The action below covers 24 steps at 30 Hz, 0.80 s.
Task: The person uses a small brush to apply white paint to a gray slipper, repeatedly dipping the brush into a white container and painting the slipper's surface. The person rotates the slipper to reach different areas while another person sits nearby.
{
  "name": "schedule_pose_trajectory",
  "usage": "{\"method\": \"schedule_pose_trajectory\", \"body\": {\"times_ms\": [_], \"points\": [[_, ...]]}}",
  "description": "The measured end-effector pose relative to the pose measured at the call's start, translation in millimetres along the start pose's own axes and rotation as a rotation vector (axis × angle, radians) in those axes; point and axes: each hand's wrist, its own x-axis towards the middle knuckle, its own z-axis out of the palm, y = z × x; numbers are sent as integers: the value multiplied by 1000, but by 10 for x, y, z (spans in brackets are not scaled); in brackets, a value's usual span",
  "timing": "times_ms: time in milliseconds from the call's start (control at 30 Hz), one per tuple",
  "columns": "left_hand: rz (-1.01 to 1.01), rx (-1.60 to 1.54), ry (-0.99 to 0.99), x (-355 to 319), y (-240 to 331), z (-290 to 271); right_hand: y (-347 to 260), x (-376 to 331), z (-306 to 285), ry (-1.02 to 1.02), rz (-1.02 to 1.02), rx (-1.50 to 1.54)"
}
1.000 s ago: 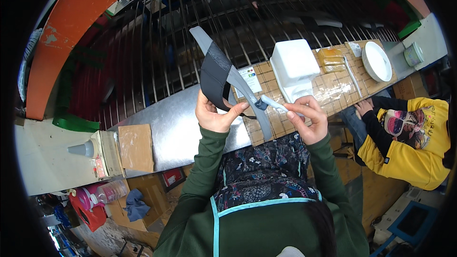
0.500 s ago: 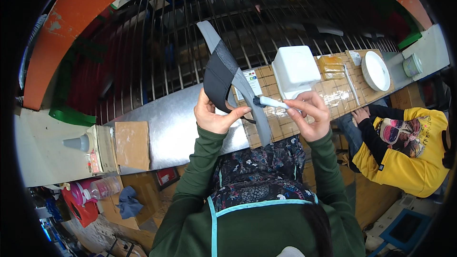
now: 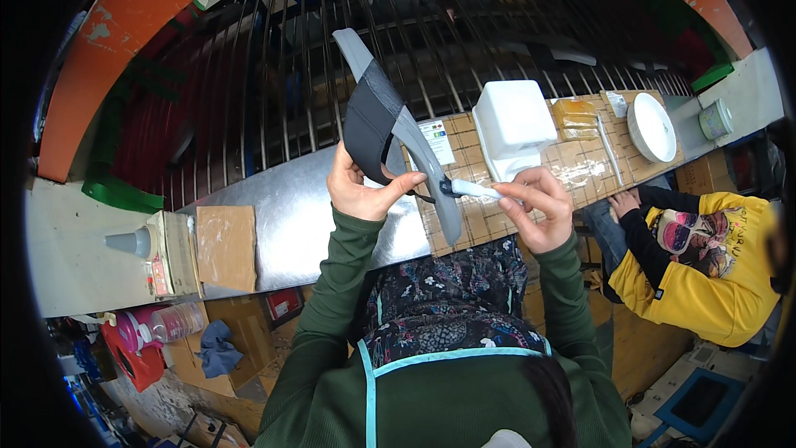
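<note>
My left hand [image 3: 365,189] is closed on a slipper-like shoe piece, a black upper [image 3: 370,120] joined to a long grey sole [image 3: 421,143]. It is held up on edge above the bench, with the sole's edge toward my right hand. A thin black strap hangs near my left thumb. Between the thumb and fingers of my right hand [image 3: 541,209] is a brush [image 3: 476,189] with a white handle. Its dark bristles touch the sole's face, or nearly so; the exact contact is too small to tell.
Ahead runs a rack of metal rods [image 3: 282,58]. On the cardboard-covered bench stand a white box-shaped container [image 3: 516,120], an amber block [image 3: 575,120], a white stick [image 3: 609,149] and a white bowl [image 3: 652,128]. A person in a yellow top [image 3: 705,265] sits at right.
Both hands, with the shoe piece and brush, have shifted slightly left in the picture, as has the surrounding scene. The brush tip now sits a little lower against the sole.
</note>
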Motion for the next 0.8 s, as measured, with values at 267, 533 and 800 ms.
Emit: {"method": "schedule_pose_trajectory", "body": {"times_ms": [267, 533, 800], "points": [[15, -27, 40, 77, -9, 18, -18, -39, -3, 9, 23, 32], [18, -98, 71, 162, -22, 29, -49, -40, -1, 35, -8, 20], [-49, -179, 83, 246, -53, 48, -106, -5, -6, 55, -28, -11]]}}
